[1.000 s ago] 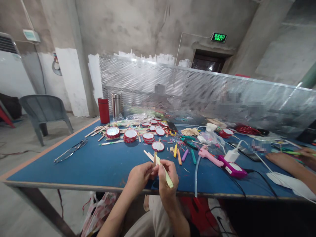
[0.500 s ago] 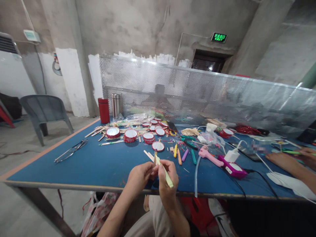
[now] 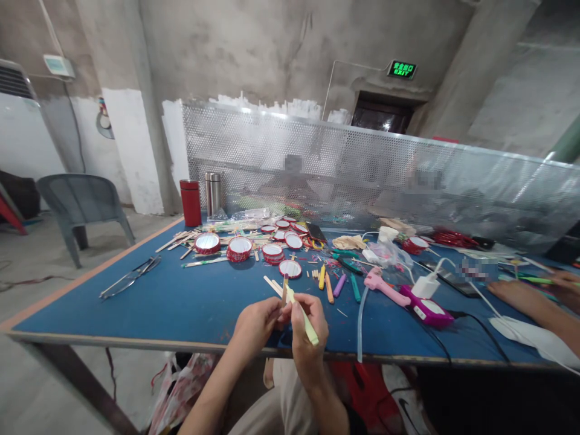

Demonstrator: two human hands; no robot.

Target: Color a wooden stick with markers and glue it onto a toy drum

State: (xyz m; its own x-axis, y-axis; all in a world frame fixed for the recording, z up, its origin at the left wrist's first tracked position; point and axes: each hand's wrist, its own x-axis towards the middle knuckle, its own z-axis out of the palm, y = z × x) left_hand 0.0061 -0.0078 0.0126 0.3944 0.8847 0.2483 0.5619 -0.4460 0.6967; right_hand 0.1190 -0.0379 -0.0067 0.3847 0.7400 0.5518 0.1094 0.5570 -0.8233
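My left hand is closed, pinching a narrow wooden craft stick that stands up with a darker tip. In my right hand is a pale yellow marker, slanted so its narrow end meets the stick. Both hands are close together above the table's front edge. Just beyond them lies a round white disc with a red rim, and loose craft sticks rest to its left. Yellow, orange, purple and teal markers, among them the purple marker, lie to the right.
Several red-rimmed drum-like pieces and scattered sticks fill the back. A pink glue gun lies beside a purple power box with cables. A red tumbler stands back left. At right are a co-worker's hands.
My right hand and the marker shift very slightly against the stick. Otherwise the hands and table things stay where they were.
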